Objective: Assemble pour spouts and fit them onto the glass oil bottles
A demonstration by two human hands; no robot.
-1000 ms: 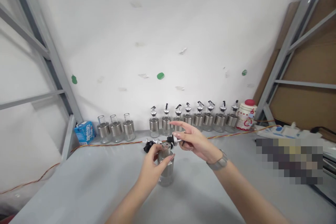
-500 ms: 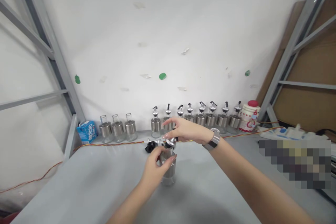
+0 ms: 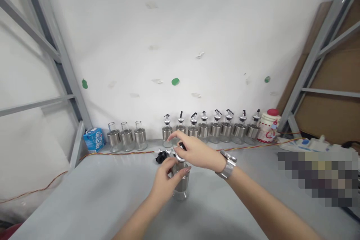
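Observation:
In the head view, my left hand is wrapped round a glass oil bottle with a steel band, upright on the table. A silver pourer stopper with a black lever sits at the bottle's neck. Over its top is my right hand, thumb and index finger curved on either side of the lever; the other fingers are mostly hidden. Just behind my left hand, loose pourer stoppers, black and silver, lie on the table.
Three bottles without stoppers stand at the back left beside a blue carton. Several bottles with pourers line the wall, ending at a red-topped jar. A twisted wire crosses the table; a power strip lies right.
My right hand has come down over the pourer stopper, its fingers now round the black lever. My left hand keeps its hold on the bottle. The view has shifted slightly.

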